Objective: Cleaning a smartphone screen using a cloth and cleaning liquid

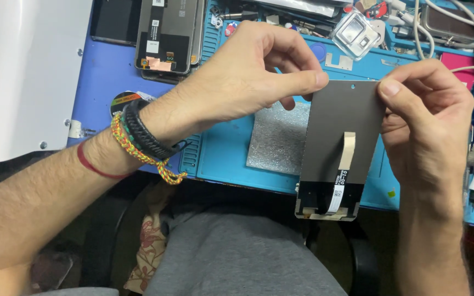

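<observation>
Lying far left on the blue bench (102,71), a white panel (23,71) covers the corner, and just right of it two dark phone screens (165,35) lie back side up, one partly stacked on another. The left hand (242,77), wrist wrapped in braided bands (141,140), pinches the upper left corner of a grey display panel (338,126) between thumb and fingers. Beneath that hand a silvery foam pad (275,140) rests on the teal mat (220,153). The panel is held upright over the mat's near edge, back toward the camera, a pale flex ribbon (342,175) running down to its lower end. The right hand (429,120) grips the panel's upper right corner, thumb on top. Along the far edge, the mat's tray slots (303,22) hold small screws and parts, too small to tell apart, and a clear plastic case (356,33) holds a square piece. White cables (467,24) trail at far right.
</observation>
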